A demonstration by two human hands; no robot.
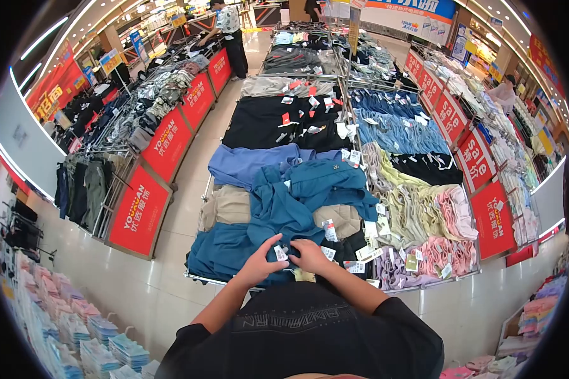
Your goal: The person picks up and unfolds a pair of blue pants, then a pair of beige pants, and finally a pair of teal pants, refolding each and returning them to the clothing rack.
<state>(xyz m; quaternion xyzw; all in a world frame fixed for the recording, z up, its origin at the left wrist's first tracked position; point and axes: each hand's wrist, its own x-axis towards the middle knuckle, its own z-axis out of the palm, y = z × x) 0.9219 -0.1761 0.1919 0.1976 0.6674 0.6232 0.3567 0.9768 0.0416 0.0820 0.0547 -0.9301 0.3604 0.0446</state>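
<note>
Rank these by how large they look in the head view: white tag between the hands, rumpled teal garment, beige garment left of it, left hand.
1. Rumpled teal garment
2. Beige garment and left hand: too alike to rank, and the hand is nearer the camera
3. White tag

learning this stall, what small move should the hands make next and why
I'd probably smooth the teal garment: it lies rumpled, partly over beige clothes, and the left hand and right hand are at its near edge, around a white tag.
</note>
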